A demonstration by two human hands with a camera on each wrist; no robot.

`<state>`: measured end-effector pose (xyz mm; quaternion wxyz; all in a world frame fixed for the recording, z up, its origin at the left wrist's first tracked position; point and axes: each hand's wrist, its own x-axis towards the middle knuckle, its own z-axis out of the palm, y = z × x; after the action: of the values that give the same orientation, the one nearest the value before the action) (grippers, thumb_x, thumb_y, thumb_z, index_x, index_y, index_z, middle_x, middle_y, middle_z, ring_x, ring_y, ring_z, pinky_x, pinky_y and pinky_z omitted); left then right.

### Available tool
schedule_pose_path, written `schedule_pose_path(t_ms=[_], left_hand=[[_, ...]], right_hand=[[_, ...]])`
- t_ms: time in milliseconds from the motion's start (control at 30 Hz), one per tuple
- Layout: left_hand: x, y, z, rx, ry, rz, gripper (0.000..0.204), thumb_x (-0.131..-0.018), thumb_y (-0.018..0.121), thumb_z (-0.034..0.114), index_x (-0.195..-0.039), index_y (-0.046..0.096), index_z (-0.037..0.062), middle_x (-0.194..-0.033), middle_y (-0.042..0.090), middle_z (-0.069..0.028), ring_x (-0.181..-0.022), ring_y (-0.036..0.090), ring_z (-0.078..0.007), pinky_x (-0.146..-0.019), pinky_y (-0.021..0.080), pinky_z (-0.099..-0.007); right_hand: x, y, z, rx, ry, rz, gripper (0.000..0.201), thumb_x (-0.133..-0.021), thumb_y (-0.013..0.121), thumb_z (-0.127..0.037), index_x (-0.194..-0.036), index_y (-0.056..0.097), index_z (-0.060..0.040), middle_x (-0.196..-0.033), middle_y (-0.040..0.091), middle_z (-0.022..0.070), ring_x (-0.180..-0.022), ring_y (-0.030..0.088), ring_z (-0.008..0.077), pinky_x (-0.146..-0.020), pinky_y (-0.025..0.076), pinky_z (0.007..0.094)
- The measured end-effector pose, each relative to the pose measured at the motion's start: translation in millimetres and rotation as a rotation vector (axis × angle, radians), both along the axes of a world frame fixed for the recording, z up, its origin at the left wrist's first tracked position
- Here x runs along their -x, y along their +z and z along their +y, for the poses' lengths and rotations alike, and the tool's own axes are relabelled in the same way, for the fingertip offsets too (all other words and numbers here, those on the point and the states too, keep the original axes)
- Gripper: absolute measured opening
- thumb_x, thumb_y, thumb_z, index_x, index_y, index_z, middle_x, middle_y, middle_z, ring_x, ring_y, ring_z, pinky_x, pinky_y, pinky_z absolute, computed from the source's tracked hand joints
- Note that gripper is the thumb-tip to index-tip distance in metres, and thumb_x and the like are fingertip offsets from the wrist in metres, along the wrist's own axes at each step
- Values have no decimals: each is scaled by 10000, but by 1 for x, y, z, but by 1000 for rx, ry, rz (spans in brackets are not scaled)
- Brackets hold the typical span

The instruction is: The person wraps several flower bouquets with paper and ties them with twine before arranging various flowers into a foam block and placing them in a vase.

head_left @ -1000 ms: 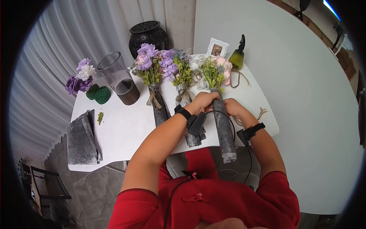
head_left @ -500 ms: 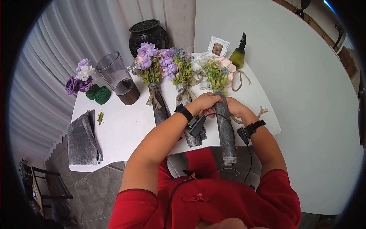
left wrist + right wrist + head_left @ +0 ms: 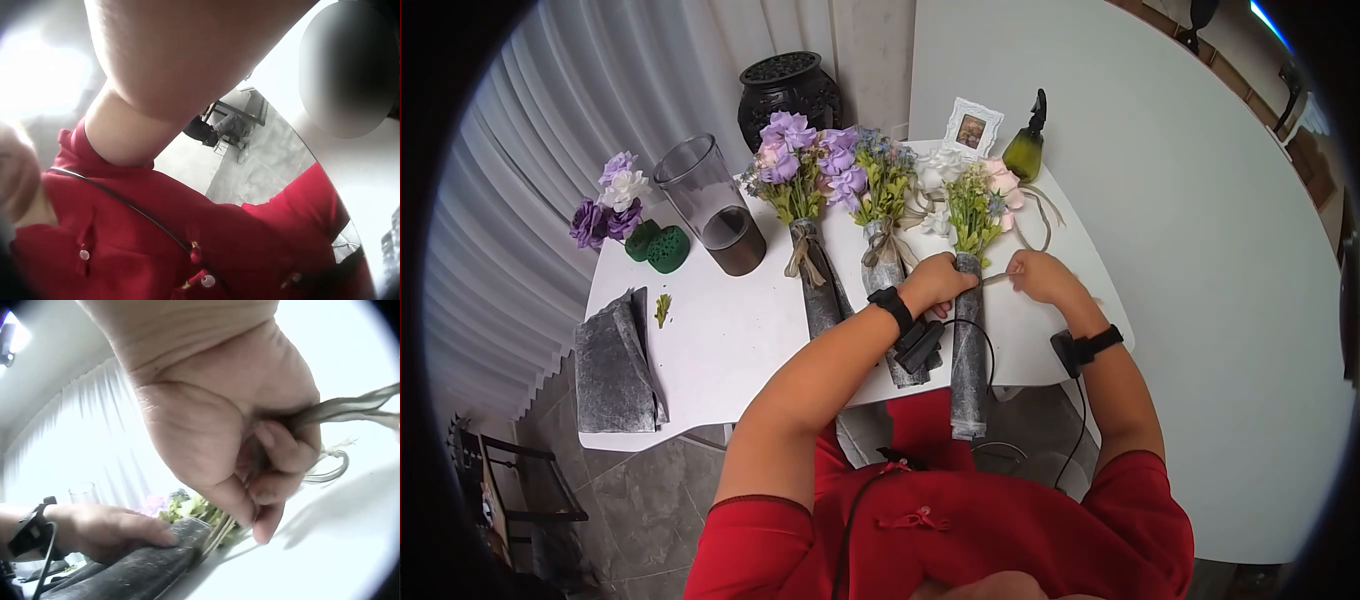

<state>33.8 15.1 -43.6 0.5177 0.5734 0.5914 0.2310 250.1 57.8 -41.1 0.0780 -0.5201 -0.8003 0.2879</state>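
Observation:
A bouquet of white and pink flowers with greenery [image 3: 975,215] has its stems in a long grey paper wrap [image 3: 969,350]. My left hand [image 3: 938,283] grips the wrap near its top, the thumb [image 3: 159,532] lying along the paper in the right wrist view. To the right, my right hand [image 3: 1048,276] pinches a beige raffia ribbon [image 3: 998,277], stretched between it and the neck of the wrap. More of this ribbon [image 3: 350,407] trails out of the right hand's curled fingers. The left wrist view shows only an arm, the red shirt and floor.
Two bouquets with bow-tied wraps [image 3: 808,270] [image 3: 885,262] lie left of my hands. Farther left are a glass vase [image 3: 700,185], green foam [image 3: 668,249], loose flowers [image 3: 615,205] and folded grey paper [image 3: 613,365]. A photo frame [image 3: 973,128] and green spray bottle [image 3: 1024,150] stand behind.
The right hand has moved away to the right from the wrap, drawing the ribbon out straight. The bouquet's lower end has swung left, with the left hand still holding it.

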Motion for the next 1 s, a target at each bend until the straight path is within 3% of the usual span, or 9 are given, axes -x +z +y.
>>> schedule_pose_path(t_ms=[33,67,167,300,367,433,533,733,1000], left_hand=[[-2,2,-1,-25,-12,29,434,-806,623,300,-924,573,-114,-667,615,-134,-476,614,-221,-412,546,-336],[-4,2,0,-23,-19,26,434,-806,623,300,-924,573,-114,-667,615,-134,-476,614,-221,-412,546,-336],[-8,2,9,-21,-127,78,433,-815,614,287,-922,589,-132,-680,631,-156,-499,631,-228,-441,558,-340],[0,0,20,112,-72,-40,325,-851,618,208,-959,628,-98,-652,639,-153,-522,656,-222,-495,576,-334],[17,14,17,-56,-227,124,281,-846,617,173,-982,636,-73,-703,663,-149,-559,672,-214,-488,568,-311],[27,25,12,-124,-154,209,200,-796,643,116,-934,672,-27,-756,686,-142,-563,676,-198,-518,553,-304],[35,37,5,-534,-270,669,125,-715,636,69,-805,715,103,-816,697,-99,-733,680,-250,-690,520,-354],[34,66,-1,-556,-292,874,143,-705,605,48,-777,711,110,-805,694,-105,-788,668,-298,-698,520,-384],[40,96,1,-596,-337,848,155,-699,586,16,-786,703,67,-799,685,-147,-775,667,-319,-685,520,-400]], right_hand=[[-1,2,-6,-271,-33,-56,195,-793,582,-53,-982,626,-35,-890,689,131,-841,670,287,-735,522,374],[3,2,-11,-350,-17,60,232,-770,593,-69,-999,628,-63,-924,673,127,-860,641,328,-782,510,403],[32,33,-42,-450,70,174,242,-764,593,-72,-1003,631,-70,-923,647,124,-864,634,316,-771,507,396],[47,9,-27,-199,108,334,206,-774,593,-92,-970,644,-58,-910,614,115,-834,635,277,-739,504,370],[49,1,-23,-274,139,260,162,-770,648,-121,-915,659,-49,-901,612,113,-817,637,262,-726,508,357],[53,-2,-27,-278,160,240,165,-748,710,-133,-872,664,-36,-893,609,110,-809,642,247,-720,515,347],[55,-12,-21,-268,146,288,187,-724,752,-126,-859,663,-32,-890,603,108,-803,643,238,-720,519,336],[58,-1,-25,-248,128,194,264,-724,748,-132,-960,651,-65,-890,591,100,-806,625,247,-728,513,343],[63,7,-21,-215,221,52,289,-745,709,-137,-1024,650,-92,-942,590,119,-867,617,279,-770,504,368]])
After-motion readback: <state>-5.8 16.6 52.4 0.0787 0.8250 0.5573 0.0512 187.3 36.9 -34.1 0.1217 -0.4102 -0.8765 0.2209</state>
